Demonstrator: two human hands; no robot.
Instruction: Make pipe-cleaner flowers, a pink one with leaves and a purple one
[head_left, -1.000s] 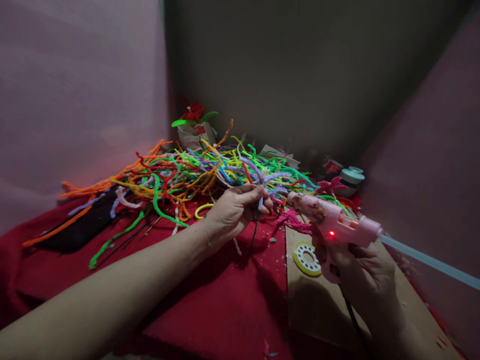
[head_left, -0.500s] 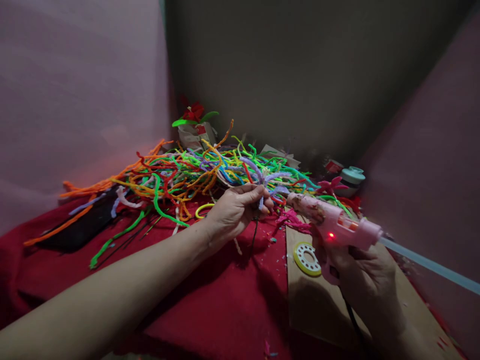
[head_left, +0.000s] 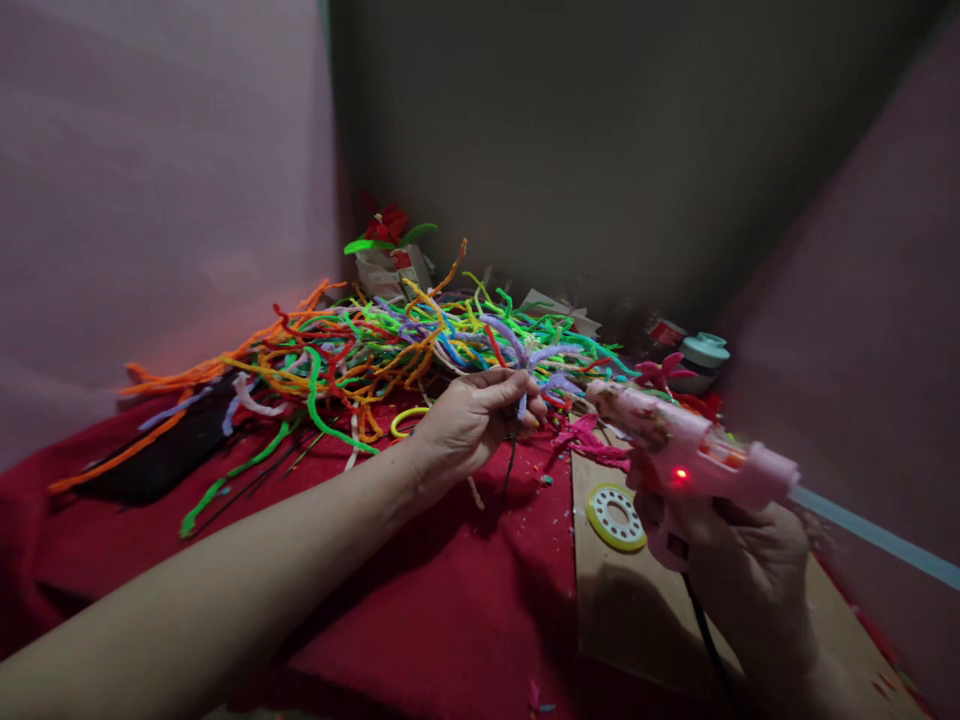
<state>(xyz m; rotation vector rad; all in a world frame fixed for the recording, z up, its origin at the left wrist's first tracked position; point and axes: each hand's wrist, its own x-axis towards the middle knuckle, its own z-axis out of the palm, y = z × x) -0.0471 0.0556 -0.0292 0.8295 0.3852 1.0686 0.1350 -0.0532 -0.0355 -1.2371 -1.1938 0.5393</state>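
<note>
My left hand (head_left: 476, 415) pinches a lavender pipe-cleaner flower (head_left: 531, 358) between thumb and fingers, its petals spreading above the fingertips. A dark stem hangs below that hand. To the right, my right hand (head_left: 750, 560) is wrapped round the handle of a pink hot glue gun (head_left: 697, 450), whose red light glows. Its nozzle points left toward the flower, a little apart from the petals. A translucent glue stick (head_left: 870, 530) sticks out of the gun's back end, and a black cord runs down from the handle.
A heap of coloured pipe cleaners (head_left: 390, 340) covers the table's far side. On a wooden board (head_left: 622, 620) lies a yellow-rimmed white disc (head_left: 616, 517). Behind are a red flower (head_left: 388, 222) and a jar with a mint lid (head_left: 705, 350). Red cloth (head_left: 420, 600) covers the table.
My right hand has drawn the glue gun a little to the right, so the nozzle sits farther from the flower. My left hand and the flower have stayed in place.
</note>
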